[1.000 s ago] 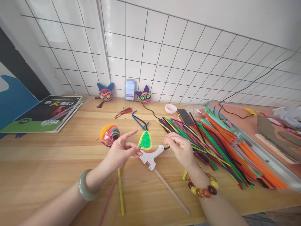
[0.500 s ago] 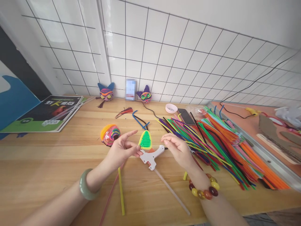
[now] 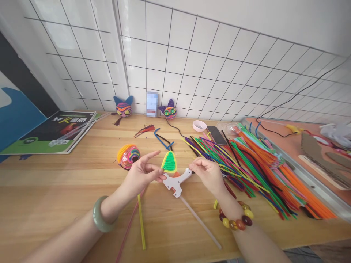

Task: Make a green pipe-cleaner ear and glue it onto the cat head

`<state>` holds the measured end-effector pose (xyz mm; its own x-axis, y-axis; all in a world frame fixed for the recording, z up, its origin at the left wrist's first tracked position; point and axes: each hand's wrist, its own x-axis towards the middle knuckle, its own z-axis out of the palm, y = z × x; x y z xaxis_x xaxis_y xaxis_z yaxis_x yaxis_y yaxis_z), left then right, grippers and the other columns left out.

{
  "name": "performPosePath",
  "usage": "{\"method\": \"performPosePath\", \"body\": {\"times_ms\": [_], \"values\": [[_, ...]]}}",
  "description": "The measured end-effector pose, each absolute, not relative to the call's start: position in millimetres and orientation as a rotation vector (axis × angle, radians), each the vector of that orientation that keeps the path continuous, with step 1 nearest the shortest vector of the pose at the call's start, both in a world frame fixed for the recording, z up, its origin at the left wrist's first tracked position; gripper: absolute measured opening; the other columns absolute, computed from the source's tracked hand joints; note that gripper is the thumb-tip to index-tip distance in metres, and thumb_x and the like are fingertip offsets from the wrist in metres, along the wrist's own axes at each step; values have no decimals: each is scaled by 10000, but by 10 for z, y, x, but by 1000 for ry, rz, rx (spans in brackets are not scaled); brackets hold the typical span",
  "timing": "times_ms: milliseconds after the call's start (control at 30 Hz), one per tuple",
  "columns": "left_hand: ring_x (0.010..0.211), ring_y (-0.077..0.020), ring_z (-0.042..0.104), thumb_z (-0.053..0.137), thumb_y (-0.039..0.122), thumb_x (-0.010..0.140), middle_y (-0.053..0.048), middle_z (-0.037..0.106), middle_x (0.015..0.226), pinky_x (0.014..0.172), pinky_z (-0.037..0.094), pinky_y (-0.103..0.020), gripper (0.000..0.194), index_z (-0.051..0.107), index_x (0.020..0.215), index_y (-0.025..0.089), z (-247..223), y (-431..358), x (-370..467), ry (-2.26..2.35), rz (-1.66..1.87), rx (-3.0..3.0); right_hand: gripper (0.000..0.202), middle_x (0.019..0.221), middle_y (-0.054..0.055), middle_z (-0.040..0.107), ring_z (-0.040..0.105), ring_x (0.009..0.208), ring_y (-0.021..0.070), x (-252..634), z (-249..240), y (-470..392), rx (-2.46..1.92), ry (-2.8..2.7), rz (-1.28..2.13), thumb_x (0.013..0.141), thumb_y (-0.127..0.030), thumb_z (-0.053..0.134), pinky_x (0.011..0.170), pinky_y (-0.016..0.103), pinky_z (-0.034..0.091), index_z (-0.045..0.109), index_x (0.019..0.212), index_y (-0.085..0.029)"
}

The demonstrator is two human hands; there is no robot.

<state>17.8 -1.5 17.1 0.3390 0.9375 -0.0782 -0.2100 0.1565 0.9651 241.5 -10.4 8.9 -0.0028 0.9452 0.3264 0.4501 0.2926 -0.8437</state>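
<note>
A green ear-shaped piece of pipe cleaner with a yellow border (image 3: 169, 162) is pinched at its lower left corner by my left hand (image 3: 144, 171). That hand's index finger points away, clear of the piece. My right hand (image 3: 207, 173) has its thumb and fingertips pressed together; anything between them is too small to make out. Below the green piece lies a white hot glue gun (image 3: 177, 182), its handle end close to my right fingertips. A long glue stick (image 3: 200, 222) extends from it toward me. Just behind my left hand sits a ball wrapped in coloured pipe cleaners (image 3: 126, 155).
Pipe cleaners (image 3: 257, 175) spread across the right side. Behind them are a dark phone (image 3: 216, 135) and a pink dish (image 3: 199, 125). Two eared mask-like figures (image 3: 123, 107) stand against the tiled wall. A book (image 3: 65, 128) lies left. Yellow strips (image 3: 141, 223) lie in front.
My right hand has shifted slightly, and its fingers are drawn more tightly together. The left hand and the green piece have hardly moved.
</note>
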Motion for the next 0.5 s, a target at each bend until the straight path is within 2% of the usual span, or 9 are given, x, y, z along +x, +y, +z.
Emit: {"method": "performPosePath", "body": {"times_ms": [100,167,233,400,500], "values": [[564,-152,653,690,218,661,-34,701,596,569,529,-246,701,337,1253,92,176,-16,183,856,977,1092,257,707,49,635,596,697,170,2426,90,-103,-1271,-1633,608,831,-282,480,664,286,465,628,657,-164],[567,-154,655,691,222,660,-33,702,595,571,528,-245,700,340,1252,95,175,-16,185,860,980,1092,189,868,72,648,595,843,193,2435,65,-91,-1239,-1655,552,819,-259,495,744,306,465,658,777,-173],[566,-155,655,691,225,660,-33,702,595,572,527,-243,699,341,1251,97,169,-13,184,861,985,1094,157,932,78,648,599,881,201,2439,30,-81,-1243,-1640,546,796,-247,530,766,318,471,665,842,-181],[571,-151,654,681,233,674,-36,706,610,583,525,-243,679,345,1251,108,150,-7,168,852,990,1112,161,649,39,674,636,599,174,2413,21,-119,-1362,-1484,703,745,-298,605,609,288,506,666,805,-162],[574,-157,655,683,240,669,-37,704,609,584,525,-253,689,343,1252,102,156,-17,171,858,993,1124,240,480,1,593,572,453,135,2395,66,-163,-1398,-1521,662,767,-327,575,486,241,466,634,608,-157]]}}
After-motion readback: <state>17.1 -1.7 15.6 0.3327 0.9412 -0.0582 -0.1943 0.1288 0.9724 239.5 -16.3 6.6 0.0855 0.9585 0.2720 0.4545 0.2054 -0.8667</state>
